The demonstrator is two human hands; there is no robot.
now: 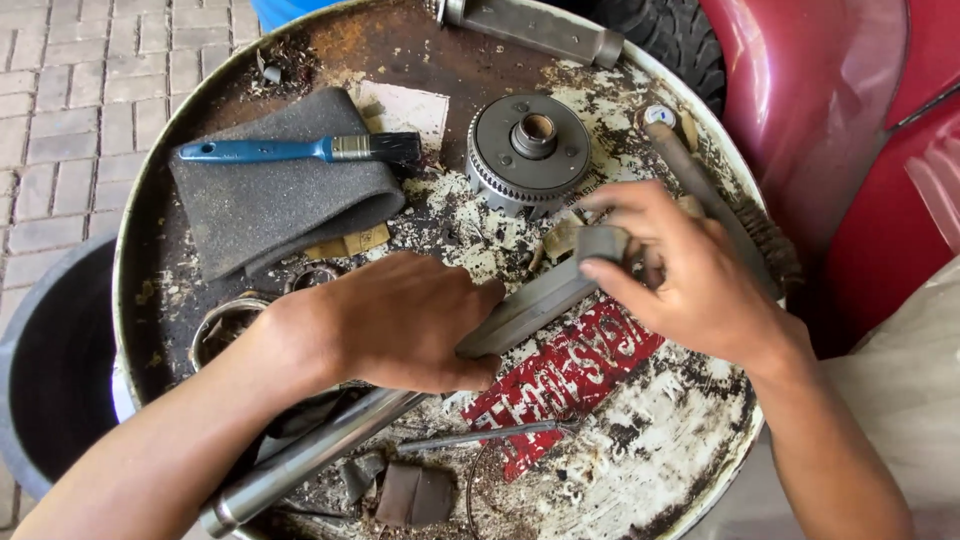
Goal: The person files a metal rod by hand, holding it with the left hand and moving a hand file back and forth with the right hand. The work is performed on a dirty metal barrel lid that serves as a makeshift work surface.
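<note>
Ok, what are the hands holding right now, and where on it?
Both hold one flat grey bar: the left hand grips its lower end, the right hand pinches its upper end with its fingers.

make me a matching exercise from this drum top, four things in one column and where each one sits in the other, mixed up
Things:
1. paintbrush
2. toothed gear
3. grey bar
4. shiny tube

Places:
A. held between the left hand and the right hand
B. lying on the folded grey foam
C. at the near edge of the drum top, passing under the left forearm
D. flat on the drum top beyond the hands

Pairs: 1-B, 2-D, 3-A, 4-C
</note>
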